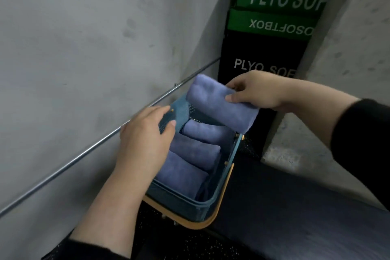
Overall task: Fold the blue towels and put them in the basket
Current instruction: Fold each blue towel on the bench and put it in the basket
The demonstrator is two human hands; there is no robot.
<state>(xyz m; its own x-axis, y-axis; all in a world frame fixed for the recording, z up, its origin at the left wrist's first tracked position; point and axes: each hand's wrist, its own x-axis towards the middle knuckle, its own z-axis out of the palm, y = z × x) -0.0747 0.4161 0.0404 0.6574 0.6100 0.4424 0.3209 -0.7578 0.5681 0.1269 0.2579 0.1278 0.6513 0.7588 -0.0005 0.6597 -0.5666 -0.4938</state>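
Observation:
A teal mesh basket (179, 199) with a wooden handle stands on the dark floor by the wall. Three folded blue towels (190, 154) lie side by side inside it. My right hand (259, 91) grips a fourth folded blue towel (219, 105) above the basket's far end, thumb on top. My left hand (145, 139) rests on the basket's left rim, with its fingers curled over the edge.
A grey wall (84, 48) with a metal pipe (84, 152) runs along the left. Black and green foam boxes (272, 34) stand behind the basket. A grey concrete pillar (346, 48) rises on the right, and a dark padded surface (295, 207) lies below it.

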